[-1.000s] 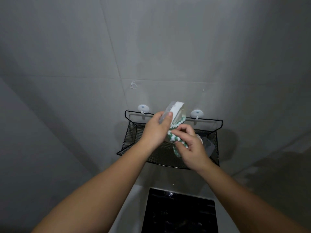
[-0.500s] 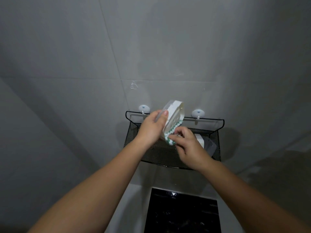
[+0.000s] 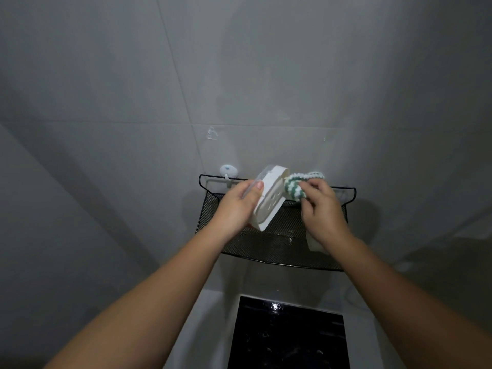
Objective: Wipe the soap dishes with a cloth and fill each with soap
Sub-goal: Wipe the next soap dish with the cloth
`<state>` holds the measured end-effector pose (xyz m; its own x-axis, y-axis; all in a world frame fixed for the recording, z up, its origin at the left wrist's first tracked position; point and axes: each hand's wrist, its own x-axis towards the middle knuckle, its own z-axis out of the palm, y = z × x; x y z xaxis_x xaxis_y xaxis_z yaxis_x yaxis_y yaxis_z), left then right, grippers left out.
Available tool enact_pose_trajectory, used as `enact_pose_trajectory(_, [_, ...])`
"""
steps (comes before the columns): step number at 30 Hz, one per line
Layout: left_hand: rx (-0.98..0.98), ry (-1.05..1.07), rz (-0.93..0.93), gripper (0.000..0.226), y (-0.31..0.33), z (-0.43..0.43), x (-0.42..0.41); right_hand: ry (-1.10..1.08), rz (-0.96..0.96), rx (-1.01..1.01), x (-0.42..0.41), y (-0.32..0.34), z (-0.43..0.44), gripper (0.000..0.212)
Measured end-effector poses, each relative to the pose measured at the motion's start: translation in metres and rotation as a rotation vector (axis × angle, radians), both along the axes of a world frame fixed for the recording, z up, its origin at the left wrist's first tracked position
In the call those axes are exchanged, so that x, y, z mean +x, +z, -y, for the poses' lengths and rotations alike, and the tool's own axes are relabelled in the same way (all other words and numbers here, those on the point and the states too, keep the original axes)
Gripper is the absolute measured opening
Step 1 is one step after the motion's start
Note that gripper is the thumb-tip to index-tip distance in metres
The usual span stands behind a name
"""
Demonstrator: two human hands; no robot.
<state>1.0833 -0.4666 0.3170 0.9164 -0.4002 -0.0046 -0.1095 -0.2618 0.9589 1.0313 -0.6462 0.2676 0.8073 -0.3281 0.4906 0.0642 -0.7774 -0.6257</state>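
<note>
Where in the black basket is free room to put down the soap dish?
The mesh floor of the basket looks free in the middle, between the left hand and the white object under the right hand. The right end is crowded; the left end is hidden behind the left hand.

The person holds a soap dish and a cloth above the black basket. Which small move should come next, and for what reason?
Probably draw the cloth down across the inner face of the soap dish. The right hand grips the cloth at the dish's upper edge only, while the left hand holds the dish tilted, its face bare and without soap.
</note>
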Motion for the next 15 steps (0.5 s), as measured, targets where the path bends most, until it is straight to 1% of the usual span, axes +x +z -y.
enact_pose_trajectory(2, [-0.005,-0.001,-0.006,0.034,-0.003,0.001,-0.001,0.011,0.021,0.082,0.003,0.003,-0.008,0.037])
enact_pose_trajectory(4, [-0.011,-0.007,0.001,0.028,-0.003,0.004,-0.003,0.057,-0.007,0.144,0.004,0.005,-0.018,0.043])
enact_pose_trajectory(6, [-0.024,-0.012,0.006,0.024,-0.001,0.007,-0.003,0.055,0.006,0.181,0.004,0.002,-0.026,0.048])
enact_pose_trajectory(9, [-0.018,-0.015,0.028,0.022,0.004,0.01,-0.003,0.035,0.056,0.227,0.0,0.001,-0.036,0.05])
enact_pose_trajectory(12, [-0.025,-0.01,0.039,0.027,0.006,0.012,0.0,0.116,0.147,0.167,-0.011,-0.002,-0.056,0.049])
enact_pose_trajectory(15, [-0.011,-0.018,0.021,0.031,0.004,0.011,0.002,0.18,0.161,0.132,-0.021,-0.012,-0.07,0.048])
